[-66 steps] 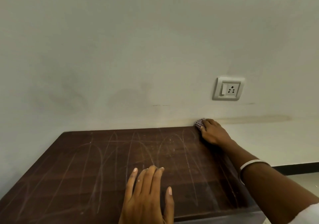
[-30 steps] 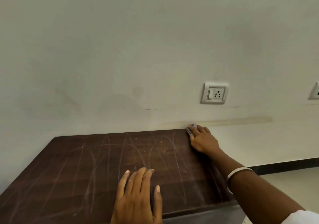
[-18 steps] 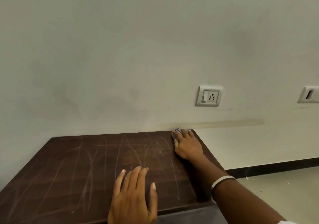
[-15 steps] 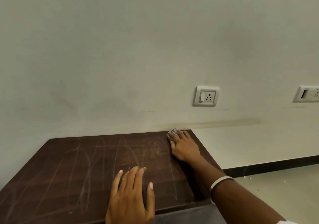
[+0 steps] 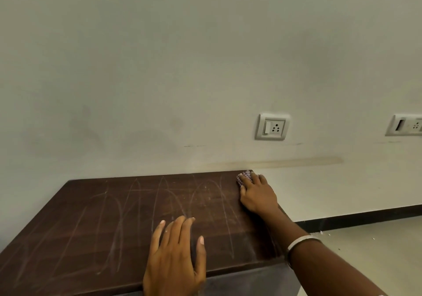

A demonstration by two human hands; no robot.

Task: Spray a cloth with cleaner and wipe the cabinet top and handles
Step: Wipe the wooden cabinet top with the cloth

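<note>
Now left hand (image 5: 174, 257) flat, right hand (image 5: 258, 194) pressing cloth (image 5: 244, 178)

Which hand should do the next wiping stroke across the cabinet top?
Right hand: it already presses the cloth at the cabinet top's far right corner. Left hand lies flat, bracing.

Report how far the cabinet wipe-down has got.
Done: arched wipe streaks cross most of the cabinet top. In hand: the right hand presses the cloth at the far right corner by the wall; the left hand rests flat near the front edge. Left: the handles, not in view.
</note>
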